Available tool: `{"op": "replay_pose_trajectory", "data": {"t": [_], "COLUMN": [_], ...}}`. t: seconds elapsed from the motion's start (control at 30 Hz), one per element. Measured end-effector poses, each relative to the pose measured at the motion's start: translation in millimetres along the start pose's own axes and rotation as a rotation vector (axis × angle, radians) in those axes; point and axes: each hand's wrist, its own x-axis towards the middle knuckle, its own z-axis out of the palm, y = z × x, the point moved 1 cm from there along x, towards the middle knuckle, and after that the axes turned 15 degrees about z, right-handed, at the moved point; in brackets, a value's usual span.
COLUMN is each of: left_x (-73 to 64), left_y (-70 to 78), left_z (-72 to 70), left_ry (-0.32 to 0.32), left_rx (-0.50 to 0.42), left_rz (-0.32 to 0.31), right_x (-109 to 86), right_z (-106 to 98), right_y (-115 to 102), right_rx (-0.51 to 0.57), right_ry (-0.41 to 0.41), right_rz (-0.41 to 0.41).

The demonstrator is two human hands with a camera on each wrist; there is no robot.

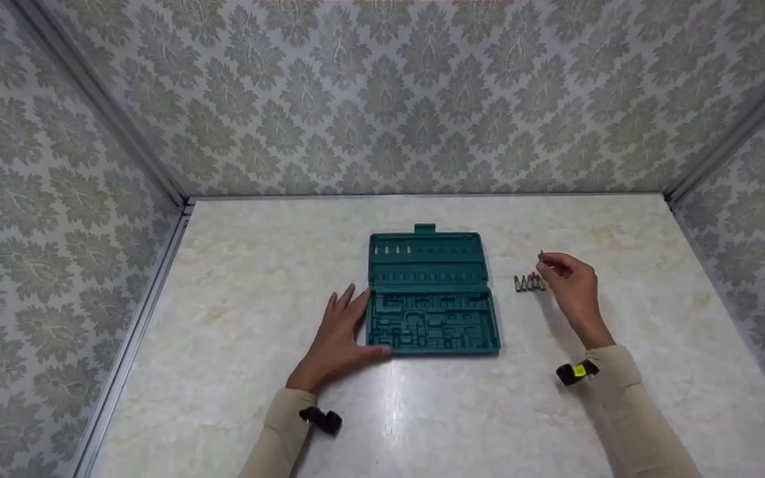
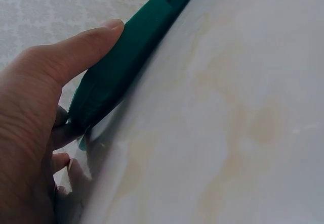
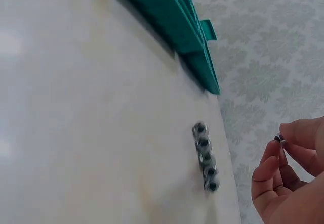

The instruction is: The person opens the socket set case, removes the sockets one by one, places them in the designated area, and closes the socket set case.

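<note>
An opened green plastic tool case (image 1: pixel 429 289) lies on the table, its moulded tray nearer me and its lid half behind. My left hand (image 1: pixel 339 335) holds the near-left corner. Its thumb (image 2: pixel 93 44) lies along the front edge, and the fingers are at the left side, partly hidden in the left wrist view. To the right of the case, my right hand (image 1: pixel 572 285) pinches a small metal socket bit (image 3: pixel 279 138) between thumb and fingertips, raised above the table. Several similar socket bits (image 3: pixel 205 157) stand in a short row just left of that hand.
The pale marbled table (image 1: pixel 256 265) carries the case and the row of bits. A latch tab (image 1: pixel 425 228) sticks out at the case's far edge. Patterned walls (image 1: pixel 382 99) with grey metal corner posts enclose the table at the back and both sides.
</note>
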Motion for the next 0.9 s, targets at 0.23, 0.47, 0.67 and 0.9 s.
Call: {"op": "replay_pose_trajectory", "data": {"t": [0.23, 0.47, 0.67, 0.9], "left_x": [-0.9, -1.3, 0.0, 1.2], "left_y": [1.5, 2.6, 2.2, 0.6], "left_z": [0.4, -0.4, -0.4, 0.7], "left_ry": [0.007, -0.005, -0.003, 0.009], "left_rx": [0.003, 0.030, 0.023, 0.015], "left_rz": [-0.018, -0.007, 0.006, 0.023], "right_x": [-4.4, -11.1, -12.7, -15.0], "right_z": [-13.8, -16.7, -9.6, 0.9], "right_y": [19.5, 30.9, 37.5, 43.1], "right_rx": [-0.074, -0.118, -0.119, -0.084], "right_ry": [0.092, 0.147, 0.208, 0.255], "right_rz": [0.048, 0.159, 0.178, 0.208]}}
